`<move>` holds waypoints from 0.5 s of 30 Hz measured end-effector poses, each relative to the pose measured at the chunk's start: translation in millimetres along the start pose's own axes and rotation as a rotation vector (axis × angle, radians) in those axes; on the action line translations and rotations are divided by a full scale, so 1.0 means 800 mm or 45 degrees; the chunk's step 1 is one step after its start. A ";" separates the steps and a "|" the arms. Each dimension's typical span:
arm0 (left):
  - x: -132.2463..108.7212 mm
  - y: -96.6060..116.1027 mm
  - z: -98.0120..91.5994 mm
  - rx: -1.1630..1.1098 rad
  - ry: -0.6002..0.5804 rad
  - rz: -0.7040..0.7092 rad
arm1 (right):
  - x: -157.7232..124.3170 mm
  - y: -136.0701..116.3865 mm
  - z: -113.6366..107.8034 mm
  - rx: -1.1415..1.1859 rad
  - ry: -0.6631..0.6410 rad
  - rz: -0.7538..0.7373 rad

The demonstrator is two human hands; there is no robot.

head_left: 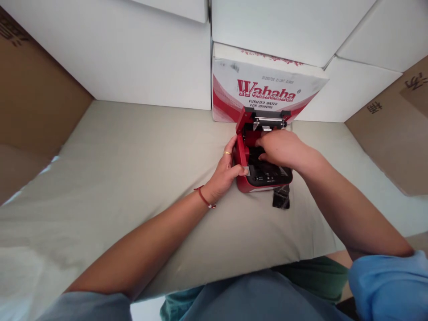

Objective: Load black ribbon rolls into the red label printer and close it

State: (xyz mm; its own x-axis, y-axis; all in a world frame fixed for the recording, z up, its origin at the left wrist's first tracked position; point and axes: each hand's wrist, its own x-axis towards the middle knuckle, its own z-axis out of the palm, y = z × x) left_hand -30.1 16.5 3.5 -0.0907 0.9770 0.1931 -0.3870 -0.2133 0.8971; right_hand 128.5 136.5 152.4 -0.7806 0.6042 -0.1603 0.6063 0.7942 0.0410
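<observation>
A red and black label printer point(269, 177) stands on the cloth-covered table with its lid point(267, 115) raised, showing a metal roller on the lid's underside. My left hand point(224, 176) grips the printer's left side, the thumb on a grey piece at the front corner and the fingers along the outer wall. From the right, my right hand point(281, 147) reaches into the open compartment with curled fingers. Its fingertips are partly hidden inside, and what they hold cannot be made out. A strip of black tape or film point(281, 197) sticks out below the printer's front right corner.
Right behind the printer leans a white and red Wahaha water carton point(267, 84). White boxes point(154, 53) form a wall along the back. Brown cardboard point(36, 98) closes off the left, and more cardboard point(391, 129) the right. The table's pale cloth point(140, 151) is wrinkled.
</observation>
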 end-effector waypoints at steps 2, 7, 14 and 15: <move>0.001 -0.002 -0.001 0.000 -0.004 0.015 | 0.002 -0.008 0.007 -0.140 -0.033 0.051; 0.001 -0.001 -0.001 -0.020 0.003 0.009 | -0.008 -0.024 -0.001 -0.147 -0.073 0.111; 0.002 0.001 -0.002 -0.081 -0.029 -0.006 | -0.120 0.049 -0.050 0.243 0.104 0.190; 0.002 0.000 -0.002 -0.084 -0.035 -0.006 | -0.140 0.065 -0.056 0.266 0.112 0.204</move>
State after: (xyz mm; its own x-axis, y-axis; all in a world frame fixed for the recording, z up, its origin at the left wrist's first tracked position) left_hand -32.2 17.9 3.3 -0.0642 0.9776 0.2005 -0.4472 -0.2078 0.8699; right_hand 240.5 113.1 216.5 -0.6768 0.7317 -0.0814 0.7343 0.6628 -0.1468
